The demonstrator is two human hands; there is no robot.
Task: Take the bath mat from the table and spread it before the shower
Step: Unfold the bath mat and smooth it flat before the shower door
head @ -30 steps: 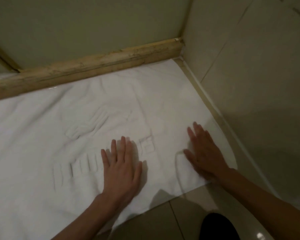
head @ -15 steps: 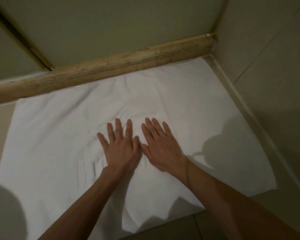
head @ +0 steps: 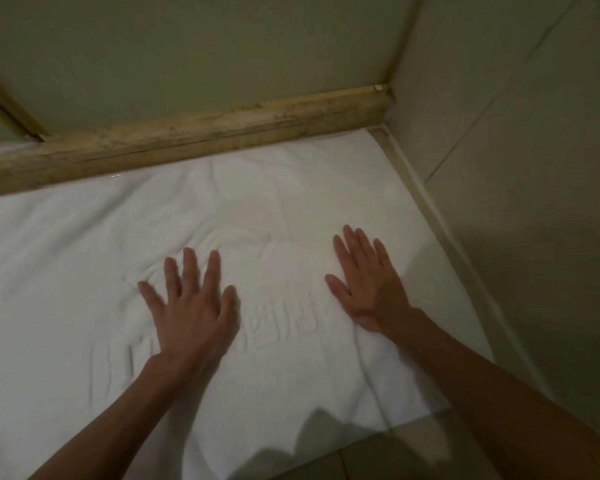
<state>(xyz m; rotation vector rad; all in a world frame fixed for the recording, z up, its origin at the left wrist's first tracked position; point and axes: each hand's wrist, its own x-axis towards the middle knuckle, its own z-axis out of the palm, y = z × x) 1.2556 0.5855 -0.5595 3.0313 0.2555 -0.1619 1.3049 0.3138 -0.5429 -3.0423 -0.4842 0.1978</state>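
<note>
One white mat (head: 84, 258) lies spread on the floor (head: 378, 459), its far edge against one worn wooden sill (head: 187, 140). Two hands, left (head: 191, 313) and right (head: 371, 289), press flat on it, fingers straight and splayed, gripping nothing.

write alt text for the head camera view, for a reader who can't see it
Two bare hands press flat on a white bath mat spread on the floor: the left hand near its middle, the right hand nearer the right wall. The mat's far edge lies along a worn wooden sill, and raised lettering shows between the hands.
</note>
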